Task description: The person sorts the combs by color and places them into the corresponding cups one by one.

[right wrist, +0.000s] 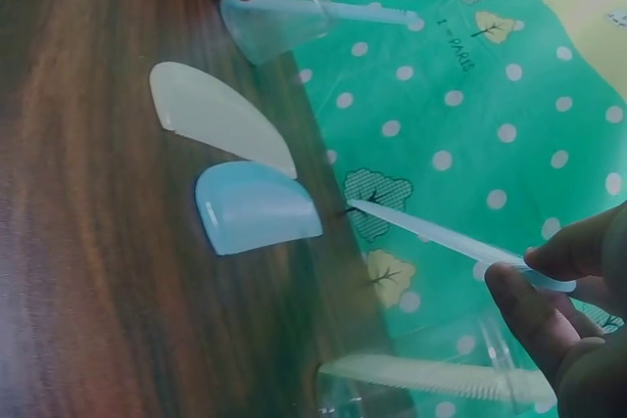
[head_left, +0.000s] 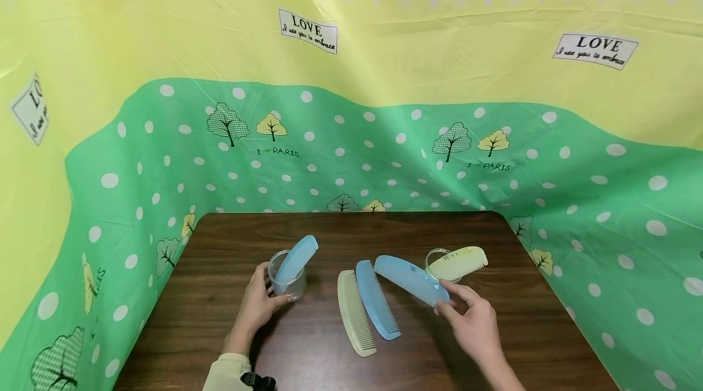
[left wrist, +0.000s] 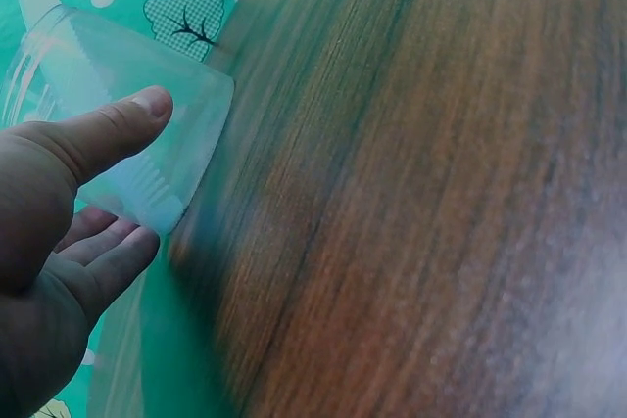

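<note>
Combs [head_left: 376, 299] lie on dark wood table [head_left: 230, 318], spotted green-yellow cloth [head_left: 384, 153] behind, fingers [head_left: 446, 305] pinching one.

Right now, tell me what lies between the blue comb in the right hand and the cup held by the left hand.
Two combs lie flat on the table between them: a cream comb and a blue comb. The held comb is lifted above the table in the right hand, so nothing visible blocks its way to the left cup.
</note>
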### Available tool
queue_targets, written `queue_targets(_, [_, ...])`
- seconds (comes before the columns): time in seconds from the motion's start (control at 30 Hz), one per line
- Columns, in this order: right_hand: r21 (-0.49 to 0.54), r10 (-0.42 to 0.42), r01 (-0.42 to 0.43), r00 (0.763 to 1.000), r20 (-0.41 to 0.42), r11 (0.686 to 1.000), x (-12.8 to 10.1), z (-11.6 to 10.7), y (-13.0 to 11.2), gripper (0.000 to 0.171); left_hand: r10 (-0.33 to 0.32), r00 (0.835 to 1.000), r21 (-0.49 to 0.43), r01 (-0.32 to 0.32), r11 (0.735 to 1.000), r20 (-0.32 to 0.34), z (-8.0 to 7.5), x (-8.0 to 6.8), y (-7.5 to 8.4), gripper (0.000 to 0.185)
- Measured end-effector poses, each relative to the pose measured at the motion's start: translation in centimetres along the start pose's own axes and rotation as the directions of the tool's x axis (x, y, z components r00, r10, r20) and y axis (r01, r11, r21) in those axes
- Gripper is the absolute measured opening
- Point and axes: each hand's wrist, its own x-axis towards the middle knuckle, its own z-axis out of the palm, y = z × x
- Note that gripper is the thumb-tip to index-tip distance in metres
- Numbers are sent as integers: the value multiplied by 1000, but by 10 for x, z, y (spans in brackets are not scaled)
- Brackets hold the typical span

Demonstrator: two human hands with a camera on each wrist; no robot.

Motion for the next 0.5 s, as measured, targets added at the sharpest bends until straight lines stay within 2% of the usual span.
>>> queue_targets(0.23, [61,3,-5,999,37,998,7,-5,-14,34,-5,1000,-2,5,1000,-1,-1,1,0,99])
queue_targets(0.5, [159,-39,31,998,48,987,16,-4,-29,33,-7,1000,3,7,1000,-9,0,1,-1,99])
